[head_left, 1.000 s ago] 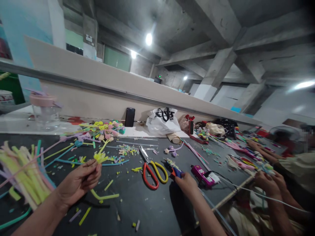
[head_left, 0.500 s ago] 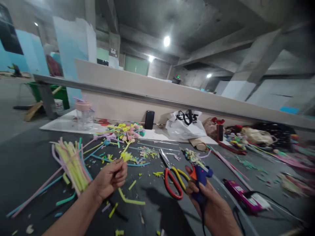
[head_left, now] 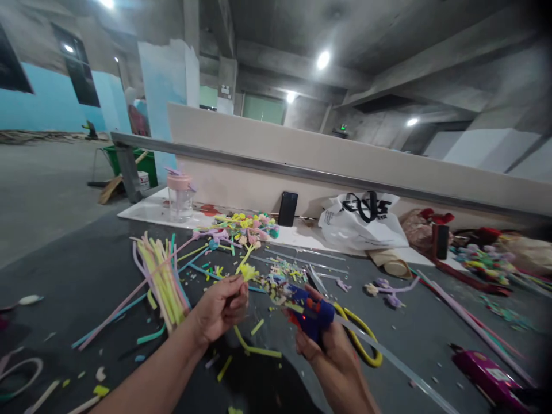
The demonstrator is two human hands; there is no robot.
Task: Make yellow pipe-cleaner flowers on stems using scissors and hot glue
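Between the fingertips of my left hand (head_left: 224,310) is a small fuzzy yellow flower (head_left: 249,272), which looks made of pipe cleaner. My right hand (head_left: 334,359) grips a blue glue gun (head_left: 314,316), its nozzle end pointing left toward the flower. Coloured scraps (head_left: 276,290) cluster around that nozzle end and hide the tip, so I cannot tell if it touches the flower. A long clear glue stick (head_left: 392,359) runs out of the gun's back. Behind my right hand lie scissors (head_left: 370,352), with one yellow handle loop showing.
A bundle of pipe cleaners (head_left: 159,282) lies left of my left hand. Finished-looking flowers (head_left: 254,225) are heaped beyond. At the back stand a lidded cup (head_left: 180,198), a phone (head_left: 288,209) and a white bag (head_left: 362,221). A magenta tool (head_left: 487,368) lies right.
My right hand has brought the glue gun leftward, close to the yellow flower, and turned its nozzle toward it. The whole view has swung left. My left hand keeps its pinch.
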